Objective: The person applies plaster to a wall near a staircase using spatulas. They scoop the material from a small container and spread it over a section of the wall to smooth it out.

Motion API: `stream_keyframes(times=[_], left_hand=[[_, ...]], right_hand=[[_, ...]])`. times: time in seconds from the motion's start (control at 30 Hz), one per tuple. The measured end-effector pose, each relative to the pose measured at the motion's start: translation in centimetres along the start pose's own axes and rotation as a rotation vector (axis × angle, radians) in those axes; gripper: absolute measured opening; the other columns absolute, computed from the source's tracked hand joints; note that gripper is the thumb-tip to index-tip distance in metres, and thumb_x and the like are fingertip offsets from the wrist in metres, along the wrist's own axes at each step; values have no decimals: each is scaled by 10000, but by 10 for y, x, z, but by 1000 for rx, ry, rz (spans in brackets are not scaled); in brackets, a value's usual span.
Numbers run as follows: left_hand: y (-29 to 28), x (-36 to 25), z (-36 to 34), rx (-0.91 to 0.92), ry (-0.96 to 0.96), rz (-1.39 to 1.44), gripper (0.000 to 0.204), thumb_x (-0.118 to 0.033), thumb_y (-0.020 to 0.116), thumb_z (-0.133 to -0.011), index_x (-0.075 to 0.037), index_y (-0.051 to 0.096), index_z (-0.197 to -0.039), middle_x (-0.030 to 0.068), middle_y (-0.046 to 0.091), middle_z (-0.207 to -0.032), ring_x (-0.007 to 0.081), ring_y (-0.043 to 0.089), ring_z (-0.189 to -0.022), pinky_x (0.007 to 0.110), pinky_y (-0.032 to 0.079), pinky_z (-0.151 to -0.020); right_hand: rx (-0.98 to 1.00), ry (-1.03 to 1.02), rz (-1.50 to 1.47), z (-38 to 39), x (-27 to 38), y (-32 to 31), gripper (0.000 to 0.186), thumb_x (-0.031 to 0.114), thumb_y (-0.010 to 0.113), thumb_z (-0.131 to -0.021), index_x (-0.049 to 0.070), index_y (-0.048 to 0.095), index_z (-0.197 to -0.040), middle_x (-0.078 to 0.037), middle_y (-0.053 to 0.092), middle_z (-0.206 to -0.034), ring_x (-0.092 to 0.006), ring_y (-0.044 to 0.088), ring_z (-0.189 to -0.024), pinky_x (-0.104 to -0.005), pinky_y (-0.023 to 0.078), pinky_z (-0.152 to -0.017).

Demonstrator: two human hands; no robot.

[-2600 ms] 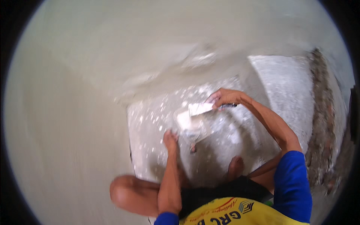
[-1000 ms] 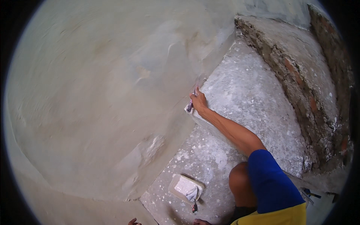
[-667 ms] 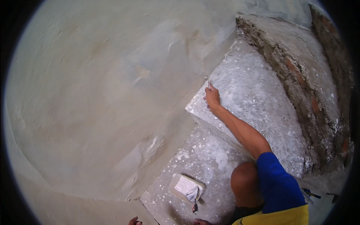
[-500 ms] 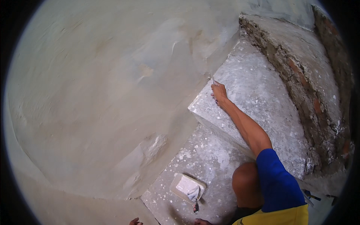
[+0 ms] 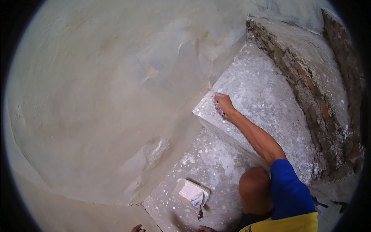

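Note:
My right hand (image 5: 225, 106) reaches out over the corner of a plaster-spattered concrete step (image 5: 266, 96), right where the step meets the smooth grey plastered wall (image 5: 116, 96). Its fingers are closed on a small putty knife (image 5: 220, 110) with a dark handle. The blade is mostly hidden by my hand. A white rectangular plaster tray (image 5: 191, 193) with a blob of wet plaster lies on the lower step (image 5: 208, 162). Only fingertips of my left hand (image 5: 205, 229) show at the bottom edge, just below the tray, and their grip is hidden.
A higher step with rough exposed brick and mortar (image 5: 309, 100) rises at the right. My bent knee (image 5: 255, 187) sits on the lower step beside the tray. The wall has a rough chipped patch (image 5: 154, 150) near the floor.
Earlier both hands were at the tray. My right hand has since reached up to the wall at the step's corner with the knife, and it shifted slightly right over the last second.

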State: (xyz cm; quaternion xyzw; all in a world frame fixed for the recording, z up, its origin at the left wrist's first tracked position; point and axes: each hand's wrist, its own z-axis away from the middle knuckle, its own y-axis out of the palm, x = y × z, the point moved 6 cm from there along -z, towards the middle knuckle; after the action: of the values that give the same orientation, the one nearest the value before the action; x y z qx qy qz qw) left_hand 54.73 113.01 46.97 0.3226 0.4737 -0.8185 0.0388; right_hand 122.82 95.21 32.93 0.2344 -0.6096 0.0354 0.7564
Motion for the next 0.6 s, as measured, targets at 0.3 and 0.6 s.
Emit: stream_keyframes(times=[0.3,0.6], left_hand=[[-1,2,3,0,-21,4,430,-322,591,-966,-35,556,-1285,145,615,-1133,226,613,-934,365,475,-886],[1,3,-2,-12,46,45,390,-235,571,-973,12,548,-1274,143,648,-1030,222,622,-890,344,486,-842]], right_hand=[[-149,-20,27,-37,35,-28,349,184,535,-842,30,632,-1139,-51,554,-804,-146,544,-586,-309,365,-422],[108,69,176,10,34,-7,247,174,538,-836,15,639,-995,-34,519,-674,-118,469,-467,-280,340,-386]])
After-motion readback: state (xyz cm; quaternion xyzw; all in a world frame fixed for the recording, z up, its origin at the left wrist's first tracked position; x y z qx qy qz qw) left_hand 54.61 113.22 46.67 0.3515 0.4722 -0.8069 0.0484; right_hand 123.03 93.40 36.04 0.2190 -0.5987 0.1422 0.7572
